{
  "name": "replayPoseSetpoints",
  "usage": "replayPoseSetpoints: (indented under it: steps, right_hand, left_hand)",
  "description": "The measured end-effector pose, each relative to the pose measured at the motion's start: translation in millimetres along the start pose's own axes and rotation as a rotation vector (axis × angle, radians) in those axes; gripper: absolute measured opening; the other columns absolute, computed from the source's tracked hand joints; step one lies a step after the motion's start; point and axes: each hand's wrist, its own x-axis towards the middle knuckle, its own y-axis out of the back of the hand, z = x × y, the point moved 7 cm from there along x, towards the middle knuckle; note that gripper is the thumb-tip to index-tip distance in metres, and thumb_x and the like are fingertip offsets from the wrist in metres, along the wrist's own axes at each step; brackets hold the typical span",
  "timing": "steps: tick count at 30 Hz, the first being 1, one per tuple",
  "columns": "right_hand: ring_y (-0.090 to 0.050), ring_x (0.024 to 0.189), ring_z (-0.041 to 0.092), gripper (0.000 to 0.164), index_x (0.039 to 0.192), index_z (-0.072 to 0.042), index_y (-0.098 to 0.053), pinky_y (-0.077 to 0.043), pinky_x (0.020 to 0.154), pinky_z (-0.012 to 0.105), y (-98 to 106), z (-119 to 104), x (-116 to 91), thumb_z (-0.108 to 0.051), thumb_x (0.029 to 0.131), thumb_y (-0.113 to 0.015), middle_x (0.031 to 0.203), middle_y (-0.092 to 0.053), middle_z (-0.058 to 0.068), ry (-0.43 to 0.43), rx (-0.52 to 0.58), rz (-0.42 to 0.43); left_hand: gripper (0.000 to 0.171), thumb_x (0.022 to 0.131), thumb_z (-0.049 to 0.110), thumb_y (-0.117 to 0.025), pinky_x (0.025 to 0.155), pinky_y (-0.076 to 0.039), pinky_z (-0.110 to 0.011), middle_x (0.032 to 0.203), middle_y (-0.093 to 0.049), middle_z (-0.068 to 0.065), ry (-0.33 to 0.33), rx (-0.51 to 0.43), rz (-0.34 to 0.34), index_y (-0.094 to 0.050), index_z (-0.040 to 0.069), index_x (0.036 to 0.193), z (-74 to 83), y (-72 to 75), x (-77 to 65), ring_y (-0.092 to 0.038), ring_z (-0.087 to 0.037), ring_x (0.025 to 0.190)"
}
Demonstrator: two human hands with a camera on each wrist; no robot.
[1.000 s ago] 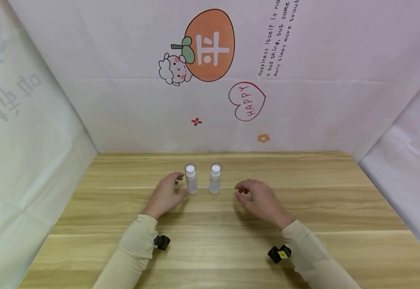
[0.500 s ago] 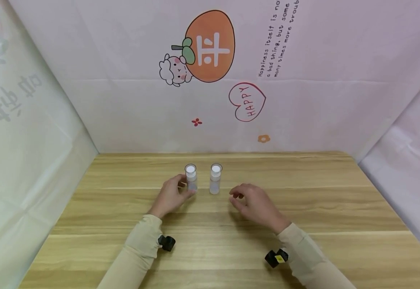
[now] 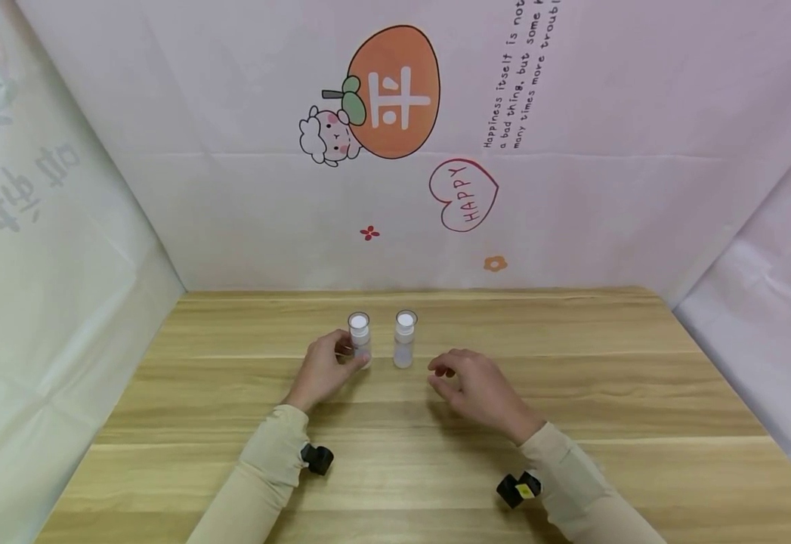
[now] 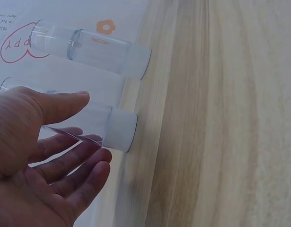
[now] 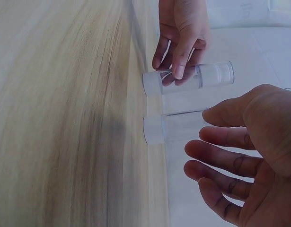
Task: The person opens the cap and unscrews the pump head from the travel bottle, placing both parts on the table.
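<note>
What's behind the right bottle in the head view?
Beyond the right bottle is a strip of wooden table, then the white backdrop, printed with a red flower and an orange flower. The bottle covers the table directly behind it, so that patch can't be made out.

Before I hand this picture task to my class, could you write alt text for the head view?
A person's left grip is around the left bottle, one of two clear bottles standing upright on a wooden table. The right grip, loosely curled, is apart from the right bottle; behind is a pale backdrop with a red heart outline.
</note>
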Motion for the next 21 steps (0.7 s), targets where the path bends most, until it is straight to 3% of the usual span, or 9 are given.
replayPoseSetpoints:
  steps: [21]
  right_hand:
    - [-0.065, 0.087, 0.015, 0.018, 0.106, -0.006, -0.075, -0.055, 0.074, 0.033, -0.1, -4.0, 2.6, -0.018, 0.092, -0.076, 0.097, -0.072, 0.001, 0.000, 0.005, -0.004]
  left_hand:
    - [0.031, 0.090, 0.016, -0.079, 0.083, -0.056, -0.038, 0.104, -0.069, -0.010, -0.027, -0.012, -0.077, -0.066, 0.000, 0.113, 14.9, -13.6, -12.0, -0.066, -0.020, 0.091]
